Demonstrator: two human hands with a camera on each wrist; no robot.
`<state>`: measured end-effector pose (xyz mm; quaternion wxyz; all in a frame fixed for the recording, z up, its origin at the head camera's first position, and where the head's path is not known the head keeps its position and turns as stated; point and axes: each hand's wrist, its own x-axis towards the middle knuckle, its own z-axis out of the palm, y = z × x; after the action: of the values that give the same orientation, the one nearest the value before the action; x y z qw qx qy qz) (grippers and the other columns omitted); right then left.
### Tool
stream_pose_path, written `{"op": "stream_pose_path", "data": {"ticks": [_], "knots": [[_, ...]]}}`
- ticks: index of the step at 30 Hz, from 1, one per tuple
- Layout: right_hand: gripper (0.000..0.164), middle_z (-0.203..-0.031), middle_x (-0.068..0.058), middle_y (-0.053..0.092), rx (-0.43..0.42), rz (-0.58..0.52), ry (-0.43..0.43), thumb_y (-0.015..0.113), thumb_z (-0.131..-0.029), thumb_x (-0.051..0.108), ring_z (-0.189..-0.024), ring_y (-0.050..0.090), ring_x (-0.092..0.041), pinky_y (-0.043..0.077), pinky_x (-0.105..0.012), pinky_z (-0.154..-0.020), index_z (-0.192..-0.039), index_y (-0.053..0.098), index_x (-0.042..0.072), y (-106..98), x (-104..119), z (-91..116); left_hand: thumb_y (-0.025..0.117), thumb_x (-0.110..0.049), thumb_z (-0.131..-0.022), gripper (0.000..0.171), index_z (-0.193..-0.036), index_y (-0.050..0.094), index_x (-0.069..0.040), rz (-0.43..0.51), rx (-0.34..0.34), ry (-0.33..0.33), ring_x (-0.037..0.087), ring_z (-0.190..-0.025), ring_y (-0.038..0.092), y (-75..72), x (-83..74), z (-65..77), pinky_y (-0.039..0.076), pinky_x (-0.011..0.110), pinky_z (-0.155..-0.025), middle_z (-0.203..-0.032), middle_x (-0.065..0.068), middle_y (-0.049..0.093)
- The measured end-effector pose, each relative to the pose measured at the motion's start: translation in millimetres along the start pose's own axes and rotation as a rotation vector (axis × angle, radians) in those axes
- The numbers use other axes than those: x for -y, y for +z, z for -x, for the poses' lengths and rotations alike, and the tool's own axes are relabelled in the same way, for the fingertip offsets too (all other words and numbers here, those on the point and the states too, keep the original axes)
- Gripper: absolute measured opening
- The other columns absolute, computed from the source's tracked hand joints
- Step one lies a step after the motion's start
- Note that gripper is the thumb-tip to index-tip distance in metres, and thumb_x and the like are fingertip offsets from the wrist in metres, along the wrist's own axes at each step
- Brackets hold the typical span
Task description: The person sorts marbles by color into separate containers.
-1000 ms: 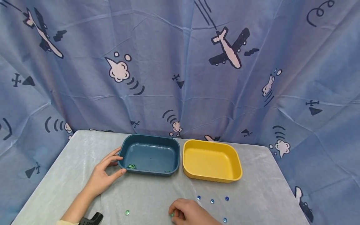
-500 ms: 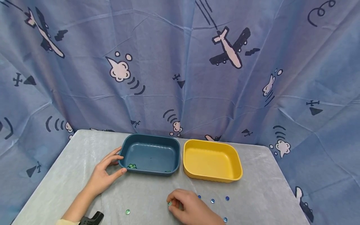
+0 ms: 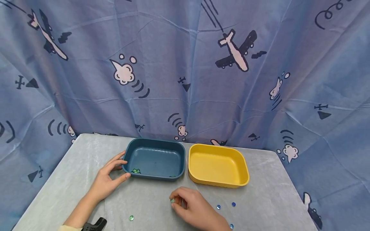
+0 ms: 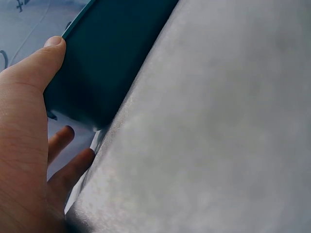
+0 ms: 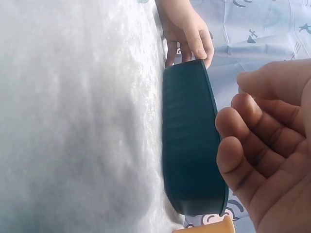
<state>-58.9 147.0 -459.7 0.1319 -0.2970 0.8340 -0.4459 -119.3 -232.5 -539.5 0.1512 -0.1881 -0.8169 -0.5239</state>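
Note:
My right hand [image 3: 192,205] pinches a small green glass gem [image 3: 172,201] between thumb and forefinger, over the table in front of the bins. In the right wrist view its other fingers [image 5: 231,153] are loosely bent, and the gem is mostly hidden behind the fingertips. My left hand [image 3: 105,183] rests at the left end of the dark teal bin [image 3: 156,177], thumb on the front corner rim and extended fingers along the side. Several green gems [image 3: 136,171] lie in that bin's front left corner. Another green gem [image 3: 131,218] lies on the table between my hands.
A yellow bin [image 3: 231,185] stands right of the teal one. Blue gems [image 3: 218,207] lie on the grey cloth-covered table [image 3: 268,192] to the right of my right hand. A blue curtain [image 3: 162,80] with airplane prints hangs behind the table.
My right hand has risen from the table's front area toward the teal bin, carrying the green gem, and now covers one blue gem. The left hand has stayed at the teal bin.

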Motion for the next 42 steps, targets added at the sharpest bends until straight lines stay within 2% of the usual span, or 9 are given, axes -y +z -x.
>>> {"op": "stream_pose_path", "data": {"ticks": [13, 24, 31, 38, 42], "knots": [[0.007, -0.093, 0.016, 0.065, -0.023, 0.020, -0.004, 0.075, -0.107, 0.019, -0.082, 0.059, -0.001, 0.056, -0.020, -0.069, -0.114, 0.076, 0.017, -5, 10, -13, 0.089, -0.002, -0.091, 0.046, -0.133, 0.072, -0.006, -0.010, -0.002, 0.003, 0.001, -0.135, 0.058, -1.0, 0.4, 0.4, 0.054, 0.017, -0.101, -0.169, 0.008, 0.047], [0.017, -0.093, 0.015, 0.065, -0.108, 0.070, -0.134, 0.078, -0.103, 0.008, -0.082, 0.060, -0.001, 0.056, -0.020, -0.066, -0.110, 0.074, 0.023, -7, 8, -25, 0.091, -0.001, -0.089, 0.051, -0.135, 0.071, -0.008, -0.011, 0.002, 0.022, 0.003, -0.134, 0.059, -0.4, 1.6, -0.5, 0.054, 0.018, -0.101, -0.169, 0.011, 0.047], [0.019, -0.094, 0.015, 0.066, -0.138, 0.083, -0.117, 0.079, -0.102, 0.009, -0.082, 0.060, -0.003, 0.056, -0.021, -0.066, -0.113, 0.075, 0.023, -13, 10, -33, 0.089, -0.002, -0.091, 0.048, -0.135, 0.071, -0.006, -0.005, 0.009, -0.001, 0.003, -0.136, 0.058, -1.8, 3.7, -0.8, 0.054, 0.018, -0.102, -0.170, 0.007, 0.046], [0.014, -0.094, 0.014, 0.066, -0.175, 0.092, -0.112, 0.078, -0.103, 0.009, -0.080, 0.060, -0.005, 0.056, -0.023, -0.065, -0.116, 0.076, 0.014, -18, 7, -41, 0.089, -0.003, -0.092, 0.048, -0.136, 0.070, -0.004, -0.006, 0.012, -0.003, 0.007, -0.139, 0.057, -0.8, 5.5, 0.4, 0.054, 0.020, -0.103, -0.170, 0.006, 0.046], [0.013, -0.094, 0.014, 0.066, -0.188, 0.102, -0.107, 0.077, -0.103, 0.010, -0.079, 0.060, -0.005, 0.056, -0.023, -0.064, -0.116, 0.076, 0.015, -19, 5, -46, 0.089, -0.003, -0.092, 0.048, -0.136, 0.070, -0.004, -0.001, 0.012, -0.005, 0.008, -0.140, 0.057, -0.7, 6.0, 0.3, 0.055, 0.020, -0.103, -0.170, 0.006, 0.046]]}}
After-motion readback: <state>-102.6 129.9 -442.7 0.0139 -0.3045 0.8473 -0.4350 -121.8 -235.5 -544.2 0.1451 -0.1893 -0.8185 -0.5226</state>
